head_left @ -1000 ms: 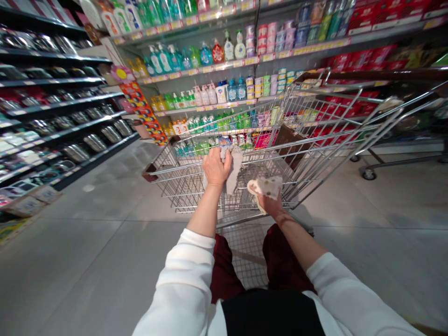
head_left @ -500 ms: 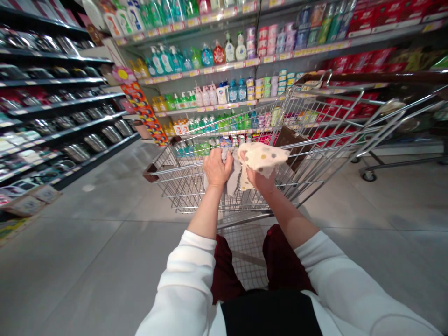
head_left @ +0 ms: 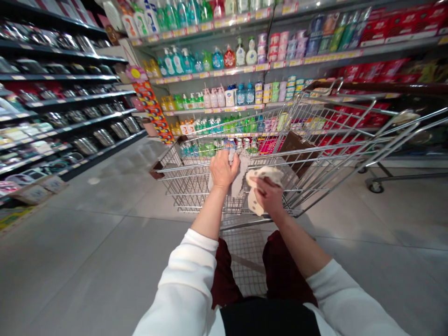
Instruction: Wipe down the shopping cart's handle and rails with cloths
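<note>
Down the supermarket aisle, a person stands behind a wire shopping cart (head_left: 308, 135), both forearms reaching out over it from white sleeves (head_left: 185, 294). The left hand (head_left: 224, 170) is closed, knuckles up and wrist almost straight, gripping the top of a grey cloth (head_left: 239, 179) that hangs down from the fist. Just beside it, the right hand (head_left: 269, 196) is also closed, its fingers curled around a bunched cream polka-dot cloth (head_left: 254, 201), with the palm turned down and inward. Both cloths are above the cart's basket, near its far end; whether either one touches the wire, I can't tell from here.

A flat brown piece of cardboard (head_left: 297, 151) lies inside the cart. Beyond it, shelves of pump bottles (head_left: 170, 63) and other cleaning products rise in blues, greens and whites, with yellow shelf tags (head_left: 279, 65) along each edge. Every label and tag is too small to read, and so is the print on an orange patterned strip (head_left: 152, 112) at the end of the shelving. To the left, dark shelves hold stainless steel pots (head_left: 94, 137). Part of a second cart's wheeled base (head_left: 376, 186) stands on the pale tile floor (head_left: 80, 261) at the right.
</note>
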A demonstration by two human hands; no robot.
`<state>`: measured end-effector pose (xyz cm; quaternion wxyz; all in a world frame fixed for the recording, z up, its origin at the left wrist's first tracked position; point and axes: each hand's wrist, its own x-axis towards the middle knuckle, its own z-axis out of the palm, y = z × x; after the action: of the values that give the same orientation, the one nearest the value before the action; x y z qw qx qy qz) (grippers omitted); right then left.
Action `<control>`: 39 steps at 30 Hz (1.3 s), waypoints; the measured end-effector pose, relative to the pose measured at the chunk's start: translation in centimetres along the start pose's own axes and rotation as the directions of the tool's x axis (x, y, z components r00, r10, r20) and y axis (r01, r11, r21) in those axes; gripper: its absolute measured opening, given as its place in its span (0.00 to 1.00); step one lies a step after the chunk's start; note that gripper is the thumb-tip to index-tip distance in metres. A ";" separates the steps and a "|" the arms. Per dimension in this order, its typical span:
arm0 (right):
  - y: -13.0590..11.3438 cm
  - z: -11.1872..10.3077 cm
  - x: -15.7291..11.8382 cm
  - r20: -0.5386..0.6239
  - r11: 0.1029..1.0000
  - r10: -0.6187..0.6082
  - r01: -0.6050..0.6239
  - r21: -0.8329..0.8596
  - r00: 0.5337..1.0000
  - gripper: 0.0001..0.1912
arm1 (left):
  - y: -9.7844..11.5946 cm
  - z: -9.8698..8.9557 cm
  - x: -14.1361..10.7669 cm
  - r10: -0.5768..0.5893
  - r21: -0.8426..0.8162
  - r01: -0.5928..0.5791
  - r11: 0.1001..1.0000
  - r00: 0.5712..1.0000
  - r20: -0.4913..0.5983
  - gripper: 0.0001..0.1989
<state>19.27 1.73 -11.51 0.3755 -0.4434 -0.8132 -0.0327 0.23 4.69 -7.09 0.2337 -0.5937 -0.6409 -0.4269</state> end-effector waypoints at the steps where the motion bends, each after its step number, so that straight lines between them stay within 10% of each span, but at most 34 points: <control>1: 0.1 -1.3 1.5 -0.054 1.000 0.018 -0.018 -0.009 0.998 0.19 | 0.0 0.0 0.0 0.003 0.009 -0.003 1.000 1.000 -0.003 0.15; 5: 0.7 -6.6 9.6 -0.238 0.991 0.082 -0.105 -0.087 0.968 0.25 | 0.1 0.1 -0.1 0.007 0.005 -0.007 1.000 1.000 -0.001 0.15; 8: 1.9 -7.6 14.7 0.034 0.976 0.128 -0.120 -0.183 0.991 0.23 | 0.1 0.0 -0.1 -0.004 -0.012 0.004 1.000 1.000 0.004 0.14; 11: 3.5 -6.4 17.1 0.394 0.981 0.144 -0.078 -0.178 0.908 0.21 | 0.4 -0.3 0.1 -0.044 -0.021 0.044 0.999 0.999 0.010 0.13; 16: 4.7 -4.7 17.9 0.582 0.998 0.032 0.005 -0.062 0.812 0.19 | 3.2 -0.7 0.8 -0.107 -0.091 0.104 0.990 0.994 -0.031 0.11; 23: 4.7 -4.6 17.8 0.616 1.000 -0.002 -0.018 0.025 0.788 0.15 | 7.4 2.1 -1.4 0.155 -0.210 -0.147 0.966 0.988 0.020 0.22; 32: 3.1 -6.3 16.8 0.692 0.980 0.093 -0.189 0.064 0.716 0.15 | 1.8 7.1 -11.2 0.522 -0.094 -0.513 0.853 0.839 0.155 0.21; 39: 2.8 -6.5 16.8 0.718 0.969 0.104 -0.233 0.082 0.688 0.13 | -0.1 5.5 -14.2 0.566 -0.035 -0.574 0.818 0.794 0.222 0.21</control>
<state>19.70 12.60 3.10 0.0712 -0.4616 -0.8502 0.2430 3.88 1.24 -21.45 0.2882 -0.7988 -0.4616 -0.2565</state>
